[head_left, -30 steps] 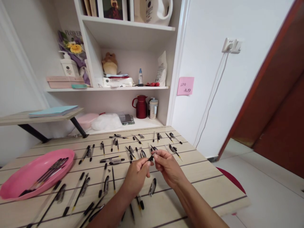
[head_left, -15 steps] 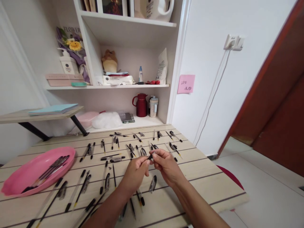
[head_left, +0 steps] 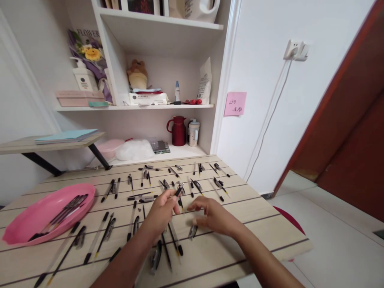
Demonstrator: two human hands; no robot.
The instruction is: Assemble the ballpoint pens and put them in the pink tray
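Head view: grasping a pen point(head_left: 179, 190) in left hand point(head_left: 164, 210); holding right hand point(head_left: 211, 216) released and spread just beside a cap point(head_left: 192, 233) on desk point(head_left: 270, 234); cannot tell contact. Judged partway along: whole-looking, in pink tray point(head_left: 25, 214), several pens point(head_left: 69, 210); still apart across desk, many barrels point(head_left: 96, 239), refills point(head_left: 66, 255). Reading "FLOWER" on bouquet wrap point(head_left: 88, 33), "250" on pink note point(head_left: 235, 104); cannot read its second line.

Looks like a room in a home, fitted with white shelves point(head_left: 120, 107) holding a soft toy point(head_left: 138, 76), a flower bouquet point(head_left: 91, 54), a pump bottle point(head_left: 85, 79) and a red jug point(head_left: 179, 133), behind a desk point(head_left: 255, 216).
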